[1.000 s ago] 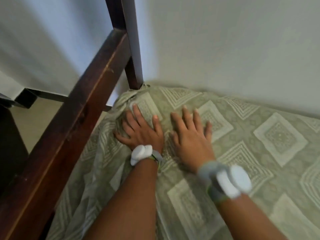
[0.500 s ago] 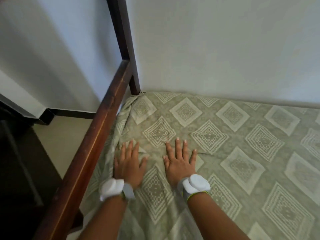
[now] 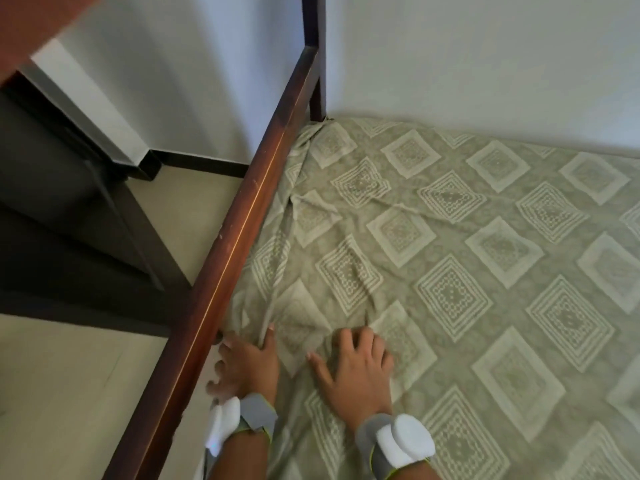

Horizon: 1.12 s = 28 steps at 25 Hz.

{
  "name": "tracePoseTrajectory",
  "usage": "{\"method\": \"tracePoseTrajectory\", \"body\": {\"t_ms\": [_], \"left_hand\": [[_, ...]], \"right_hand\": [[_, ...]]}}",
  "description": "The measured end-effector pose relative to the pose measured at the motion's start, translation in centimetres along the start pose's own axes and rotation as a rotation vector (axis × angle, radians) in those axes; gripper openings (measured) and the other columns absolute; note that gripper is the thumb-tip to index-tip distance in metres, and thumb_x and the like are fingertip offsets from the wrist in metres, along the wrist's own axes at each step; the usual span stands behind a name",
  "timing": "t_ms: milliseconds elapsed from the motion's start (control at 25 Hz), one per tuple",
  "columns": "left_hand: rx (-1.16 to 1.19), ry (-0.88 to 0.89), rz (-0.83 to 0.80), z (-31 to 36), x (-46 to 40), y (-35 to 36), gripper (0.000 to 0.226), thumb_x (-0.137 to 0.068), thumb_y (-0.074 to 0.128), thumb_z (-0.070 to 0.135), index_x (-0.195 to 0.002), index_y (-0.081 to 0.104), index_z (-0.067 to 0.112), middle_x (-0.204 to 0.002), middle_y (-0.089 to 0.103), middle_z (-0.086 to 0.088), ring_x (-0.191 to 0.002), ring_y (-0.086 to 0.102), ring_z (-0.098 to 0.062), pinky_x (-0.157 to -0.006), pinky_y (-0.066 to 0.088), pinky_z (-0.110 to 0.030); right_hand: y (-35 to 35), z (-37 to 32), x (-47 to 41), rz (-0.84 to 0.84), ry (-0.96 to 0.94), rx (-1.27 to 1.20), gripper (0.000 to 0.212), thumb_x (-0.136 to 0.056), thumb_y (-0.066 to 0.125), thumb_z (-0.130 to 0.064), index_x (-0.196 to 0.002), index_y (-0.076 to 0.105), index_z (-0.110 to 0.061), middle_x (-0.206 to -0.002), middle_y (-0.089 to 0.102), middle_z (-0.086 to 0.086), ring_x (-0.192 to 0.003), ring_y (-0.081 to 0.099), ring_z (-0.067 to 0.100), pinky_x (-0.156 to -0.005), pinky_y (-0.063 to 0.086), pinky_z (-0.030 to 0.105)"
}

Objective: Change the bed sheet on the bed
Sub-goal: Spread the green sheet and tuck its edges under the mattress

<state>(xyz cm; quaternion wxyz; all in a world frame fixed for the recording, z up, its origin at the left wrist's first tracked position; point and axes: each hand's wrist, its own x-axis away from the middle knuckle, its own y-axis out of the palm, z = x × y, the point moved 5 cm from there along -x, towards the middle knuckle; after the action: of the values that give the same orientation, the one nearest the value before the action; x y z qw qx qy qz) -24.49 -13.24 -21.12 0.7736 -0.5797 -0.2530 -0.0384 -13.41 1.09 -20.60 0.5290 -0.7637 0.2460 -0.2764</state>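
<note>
A green bed sheet (image 3: 450,299) with pale diamond patterns covers the mattress up to the corner at the wall. It is wrinkled along its left side, with folds running toward my hands. My left hand (image 3: 247,362) lies at the sheet's left edge beside the wooden side rail (image 3: 242,230), fingers spread, thumb along a fold. Just to its right, my right hand (image 3: 353,365) presses down on the sheet with its fingers slightly bent. Both wrists wear grey bands with white units.
A dark wooden bedpost (image 3: 313,46) rises at the far corner against the pale wall (image 3: 485,64). Beyond the rail are the beige floor (image 3: 69,393) and a dark piece of furniture (image 3: 52,220).
Both hands have drawn back from the far corner toward me along the left edge. The left hand has shifted to the rail side, and the sheet there now shows more wrinkles.
</note>
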Motion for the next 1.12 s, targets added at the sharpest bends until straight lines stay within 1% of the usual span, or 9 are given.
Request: {"method": "tracePoseTrajectory", "body": {"t_ms": [160,280,360,480,640,760,920,1000,1120], "left_hand": [[0.320,0.223,0.142,-0.1,2.8,-3.0,0.035,-0.092,0.052,0.037,-0.116,0.049,0.012,-0.121,0.053,-0.012,-0.104,0.054,-0.037,-0.082,0.042,-0.042],[0.604,0.384,0.061,0.0,6.7,-4.6,0.022,-0.096,0.047,0.034,-0.101,0.062,0.018,-0.106,0.056,-0.003,-0.096,0.056,-0.020,-0.077,0.039,-0.027],[0.576,0.332,-0.052,-1.3,7.9,-4.2,0.030,-0.098,0.041,0.037,-0.120,0.055,0.023,-0.113,0.057,0.002,-0.104,0.055,-0.015,-0.086,0.040,-0.026],[0.390,0.058,-0.304,-5.0,8.5,-2.3,0.063,-0.090,0.044,0.058,-0.139,0.030,0.021,-0.118,0.063,-0.005,-0.109,0.059,-0.027,-0.086,0.044,-0.034],[0.037,0.300,-0.246,-5.6,9.1,-2.3,0.048,-0.083,0.047,0.066,-0.115,0.058,0.032,-0.108,0.065,0.003,-0.106,0.056,-0.026,-0.091,0.045,-0.037],[0.412,0.285,-0.204,-5.5,9.9,-3.3,0.038,-0.096,0.047,0.035,-0.129,0.056,0.017,-0.124,0.060,-0.007,-0.119,0.053,-0.030,-0.102,0.042,-0.039],[0.769,0.100,0.015,-7.7,10.9,-7.5,0.042,-0.099,0.044,0.032,-0.135,0.049,0.011,-0.130,0.057,-0.010,-0.122,0.051,-0.031,-0.104,0.039,-0.040],[0.769,0.000,-0.002,-9.6,10.2,-7.6,0.051,-0.090,0.057,0.045,-0.127,0.056,0.011,-0.124,0.061,-0.010,-0.117,0.055,-0.032,-0.100,0.044,-0.041],[0.444,-0.072,-0.202,-12.9,9.4,-5.5,0.053,-0.077,0.063,0.055,-0.112,0.064,0.015,-0.114,0.066,-0.009,-0.108,0.059,-0.033,-0.095,0.046,-0.038]], "right_hand": [[0.7,-2.0,2.1,-0.272,-0.084,-0.041,0.067,-0.069,0.029,-0.074,-0.112,0.050,-0.028,-0.108,0.047,-0.001,-0.104,0.047,0.024,-0.089,0.038,0.040],[0.3,-2.7,3.8,-0.517,0.073,-0.764,0.052,-0.076,0.051,-0.063,-0.115,0.055,-0.029,-0.107,0.051,-0.003,-0.103,0.051,0.015,-0.091,0.041,0.025],[0.4,-2.9,4.9,-0.583,0.252,-1.139,0.030,-0.086,0.059,-0.051,-0.104,0.061,-0.027,-0.089,0.062,-0.009,-0.086,0.057,0.005,-0.079,0.043,0.016],[1.1,-3.4,6.2,-0.572,0.249,-1.073,0.023,-0.086,0.063,-0.044,-0.098,0.062,-0.024,-0.083,0.062,-0.009,-0.076,0.057,0.002,-0.072,0.044,0.011],[1.6,-2.6,7.3,-0.514,0.388,-1.198,0.029,-0.091,0.056,-0.044,-0.091,0.064,-0.016,-0.082,0.066,-0.003,-0.082,0.061,0.012,-0.084,0.046,0.026],[1.5,-1.7,8.9,-0.485,0.412,-1.235,0.022,-0.092,0.055,-0.040,-0.099,0.062,-0.019,-0.098,0.067,-0.001,-0.094,0.061,0.013,-0.087,0.046,0.023],[0.3,-1.4,11.6,-0.503,0.069,-0.885,0.047,-0.083,0.058,-0.048,-0.126,0.052,-0.031,-0.138,0.050,-0.005,-0.131,0.043,0.011,-0.112,0.032,0.028],[-0.2,-1.6,12.0,-0.555,-0.057,-0.652,0.053,-0.090,0.055,-0.042,-0.140,0.041,-0.029,-0.152,0.031,-0.004,-0.143,0.025,0.015,-0.118,0.016,0.029],[0.2,-1.4,12.4,-0.605,-0.045,-0.438,0.060,-0.093,0.053,-0.042,-0.147,0.027,-0.036,-0.161,0.006,-0.004,-0.147,0.010,0.020,-0.119,0.012,0.034]]}}
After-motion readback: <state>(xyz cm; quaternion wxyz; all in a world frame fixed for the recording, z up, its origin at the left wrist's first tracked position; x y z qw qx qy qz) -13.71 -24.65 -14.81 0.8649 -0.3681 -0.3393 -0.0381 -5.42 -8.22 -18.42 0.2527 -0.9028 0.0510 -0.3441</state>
